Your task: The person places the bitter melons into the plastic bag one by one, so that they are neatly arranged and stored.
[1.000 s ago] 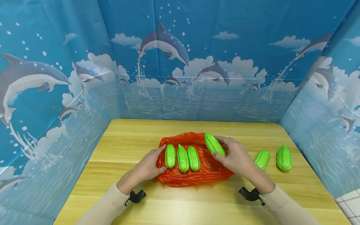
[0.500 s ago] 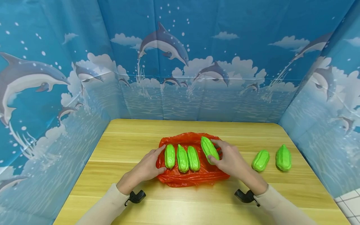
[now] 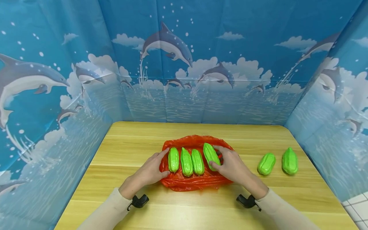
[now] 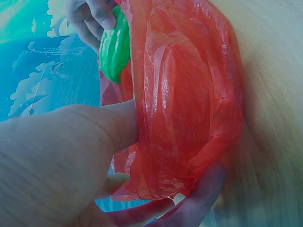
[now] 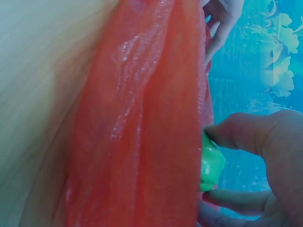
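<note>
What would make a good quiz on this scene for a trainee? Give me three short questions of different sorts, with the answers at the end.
1. Fill the gap: the ____ hand holds a ridged green gourd.
2. Count: besides that one, how many gourds lie in the red plastic bag?
3. True or false: in the head view, two loose gourds lie on the wooden table to the left of the bag.

Key:
1. Right; the right hand holds it.
2. Three.
3. False; they lie to the right of the bag.
</note>
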A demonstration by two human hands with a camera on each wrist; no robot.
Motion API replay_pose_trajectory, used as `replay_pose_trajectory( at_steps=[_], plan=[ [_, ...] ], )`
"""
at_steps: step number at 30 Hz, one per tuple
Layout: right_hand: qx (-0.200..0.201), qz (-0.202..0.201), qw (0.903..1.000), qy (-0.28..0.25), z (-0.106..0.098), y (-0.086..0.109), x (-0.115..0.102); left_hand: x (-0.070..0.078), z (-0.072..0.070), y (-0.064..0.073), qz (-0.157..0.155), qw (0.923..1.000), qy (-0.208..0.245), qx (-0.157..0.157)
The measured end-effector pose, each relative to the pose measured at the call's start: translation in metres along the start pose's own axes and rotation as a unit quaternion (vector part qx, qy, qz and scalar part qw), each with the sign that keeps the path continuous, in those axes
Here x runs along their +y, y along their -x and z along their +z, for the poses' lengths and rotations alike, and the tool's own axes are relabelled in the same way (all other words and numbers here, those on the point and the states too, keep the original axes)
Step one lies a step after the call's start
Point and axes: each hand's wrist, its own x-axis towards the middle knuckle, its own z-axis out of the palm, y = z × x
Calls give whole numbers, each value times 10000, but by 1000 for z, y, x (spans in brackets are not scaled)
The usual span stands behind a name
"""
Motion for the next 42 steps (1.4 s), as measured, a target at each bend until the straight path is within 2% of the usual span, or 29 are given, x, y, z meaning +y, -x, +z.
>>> replay_pose_trajectory(
  at_steps=[18,30,42],
  plan=[
    [-112,92,9999,72,5,-2,3,3,-2,1,21,10000,14,-20],
    [-277,204,9989,-320,6,1,4,3,-1,1,-24,10000,-37,-78],
    [-68,45,9996,-274,0,5,1,2,0,0,1,10000,-33,-57]
  ],
)
